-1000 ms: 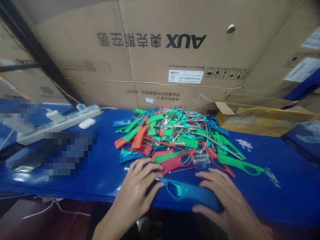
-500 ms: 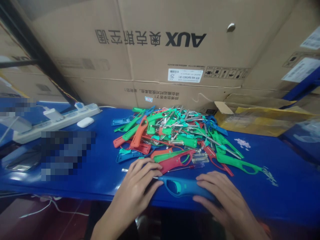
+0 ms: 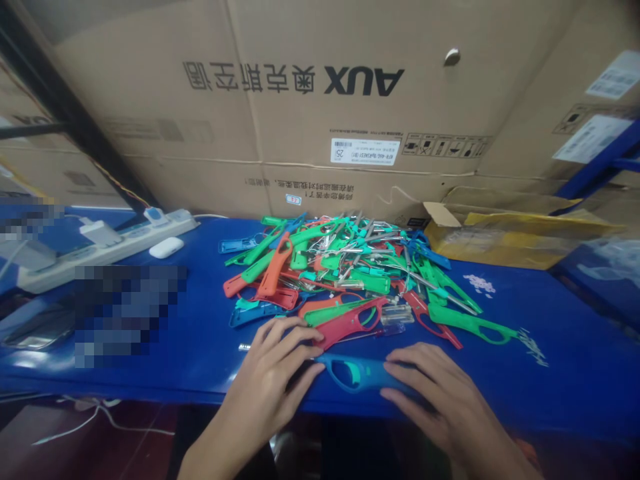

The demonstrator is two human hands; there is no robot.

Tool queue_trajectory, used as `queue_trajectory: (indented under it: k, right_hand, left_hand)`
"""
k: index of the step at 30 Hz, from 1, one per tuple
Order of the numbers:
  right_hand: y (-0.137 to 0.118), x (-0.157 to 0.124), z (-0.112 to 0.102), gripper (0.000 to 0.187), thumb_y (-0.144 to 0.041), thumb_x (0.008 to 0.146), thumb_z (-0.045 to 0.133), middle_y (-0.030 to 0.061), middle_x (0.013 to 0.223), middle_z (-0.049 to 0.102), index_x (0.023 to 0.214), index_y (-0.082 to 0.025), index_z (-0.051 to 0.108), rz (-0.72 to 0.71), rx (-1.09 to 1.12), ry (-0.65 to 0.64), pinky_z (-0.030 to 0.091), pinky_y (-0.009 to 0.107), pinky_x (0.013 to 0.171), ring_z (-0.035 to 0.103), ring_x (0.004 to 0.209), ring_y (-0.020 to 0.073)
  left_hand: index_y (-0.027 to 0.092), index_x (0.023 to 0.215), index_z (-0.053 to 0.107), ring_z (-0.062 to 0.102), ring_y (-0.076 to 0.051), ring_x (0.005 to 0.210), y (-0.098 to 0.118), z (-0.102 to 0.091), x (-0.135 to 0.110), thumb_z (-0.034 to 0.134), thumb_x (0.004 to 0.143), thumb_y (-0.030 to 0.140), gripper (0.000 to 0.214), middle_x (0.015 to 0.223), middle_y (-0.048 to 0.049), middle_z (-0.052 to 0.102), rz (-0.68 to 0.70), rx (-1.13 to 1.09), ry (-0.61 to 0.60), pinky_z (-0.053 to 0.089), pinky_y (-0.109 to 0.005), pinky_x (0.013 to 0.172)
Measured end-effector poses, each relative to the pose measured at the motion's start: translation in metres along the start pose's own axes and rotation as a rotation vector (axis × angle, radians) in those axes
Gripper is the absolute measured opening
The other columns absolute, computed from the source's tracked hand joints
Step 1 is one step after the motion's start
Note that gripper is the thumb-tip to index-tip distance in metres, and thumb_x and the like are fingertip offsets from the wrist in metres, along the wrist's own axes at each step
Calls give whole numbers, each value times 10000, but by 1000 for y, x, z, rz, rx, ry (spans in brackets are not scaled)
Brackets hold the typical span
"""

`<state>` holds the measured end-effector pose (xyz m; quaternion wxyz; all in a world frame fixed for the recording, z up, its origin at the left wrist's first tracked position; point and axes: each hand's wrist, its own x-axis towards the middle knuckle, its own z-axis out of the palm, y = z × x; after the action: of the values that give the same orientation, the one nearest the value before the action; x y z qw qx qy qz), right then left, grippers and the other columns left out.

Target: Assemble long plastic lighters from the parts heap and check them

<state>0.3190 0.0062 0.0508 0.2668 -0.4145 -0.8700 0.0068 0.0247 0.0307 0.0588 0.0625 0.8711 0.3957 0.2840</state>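
A blue plastic lighter shell with a teal trigger [image 3: 363, 375] lies near the front edge of the blue table [image 3: 200, 347]. My left hand [image 3: 273, 380] rests on its thin metal nozzle end, fingers spread and pressing down. My right hand [image 3: 440, 400] covers the handle end, fingers curled over it. Just behind lies a heap of red, green, blue and orange lighter shells and metal tubes [image 3: 345, 273]; a red shell [image 3: 350, 323] lies closest to my fingers.
A large AUX cardboard box [image 3: 320, 100] stands behind the table. An open carton with a yellow bag [image 3: 510, 230] lies at the right. A white power strip [image 3: 105, 243] and a small white case [image 3: 166, 247] are at the left. Small white bits [image 3: 480, 283] lie scattered right.
Both hands keep their hold on the blue shell; the right hand has slid slightly left along the handle. The view has shifted a little.
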Motion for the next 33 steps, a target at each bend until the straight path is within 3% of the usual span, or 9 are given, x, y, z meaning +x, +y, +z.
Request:
queue_trajectory:
  k: [5, 10, 14, 20, 25, 28, 30, 31, 33]
  right_hand:
    - [1, -15, 9, 269, -453, 1014, 562, 26, 1105, 769, 1156, -281, 713, 0, -104, 53, 604, 395, 880, 740, 980, 222]
    - [-1, -32, 12, 369, -277, 1010, 579, 22, 1300, 726, 1376, -281, 626, -48, -192, 47, 580, 376, 1012, 722, 1122, 214]
    - [-9, -32, 9, 459, -327, 1008, 587, 72, 1393, 668, 1444, -187, 563, -83, -250, 42, 559, 418, 1052, 683, 1209, 246]
    - [-28, -35, 18, 246, -222, 1029, 536, 73, 1143, 785, 1210, -135, 678, -105, -317, 230, 550, 382, 986, 743, 1058, 218]
    - [-31, -49, 21, 366, -87, 980, 482, 88, 1154, 785, 1306, -143, 639, -122, -246, 262, 563, 351, 965, 761, 1012, 199]
    - [-32, -51, 22, 409, -110, 943, 574, 58, 1111, 799, 1336, -206, 629, -61, -173, 328, 602, 349, 922, 779, 954, 211]
    - [-40, -48, 25, 306, -202, 942, 632, 43, 1045, 811, 1241, -241, 683, 70, -89, 395, 624, 343, 885, 786, 917, 227]
    - [-47, -46, 26, 236, -264, 946, 646, 43, 1007, 814, 1173, -246, 712, 174, -35, 433, 630, 333, 866, 788, 902, 233]
    - [-65, -38, 29, 198, -387, 944, 657, 48, 929, 812, 1040, -242, 751, 430, 106, 496, 632, 292, 819, 787, 858, 232]
  left_hand:
    - [210, 1077, 676, 551, -242, 1197, 3, -1, 1, 637, 980, 188, 107, 1194, -30, 710, 29, 8, 28, 371, -440, 1034]
    - [218, 1089, 702, 582, -238, 1175, 3, -2, 2, 629, 988, 195, 127, 1152, -9, 739, 86, 27, 93, 371, -439, 1043]
    - [228, 1060, 719, 606, -238, 1152, 5, -1, -2, 608, 1007, 222, 123, 1134, 10, 757, 130, 98, 149, 377, -433, 1042]
    - [173, 1083, 711, 620, -239, 1171, 10, 9, -9, 582, 1009, 143, 151, 1169, -9, 767, 181, 183, 228, 341, -455, 1128]
    - [213, 1049, 719, 632, -222, 1178, 9, 4, -15, 646, 976, 138, 128, 1116, 6, 774, 226, 174, 284, 272, -525, 1220]
    - [292, 1188, 698, 409, -266, 1467, 16, -3, -23, 779, 876, 158, 349, 1552, -13, 501, 154, 214, 468, 204, -551, 1278]
    - [348, 1428, 547, 189, -300, 1573, 29, -2, -26, 836, 826, 209, 682, 1713, 14, 175, -3, 159, 729, 221, -540, 1288]
    - [353, 1523, 431, 170, -303, 1579, 38, 2, -26, 825, 838, 229, 800, 1717, 15, 155, -91, 53, 865, 263, -529, 1281]
    - [274, 1617, 227, 261, -336, 1549, 57, 13, -22, 555, 1023, 254, 679, 1707, -93, 160, -191, -78, 989, 329, -627, 1222]
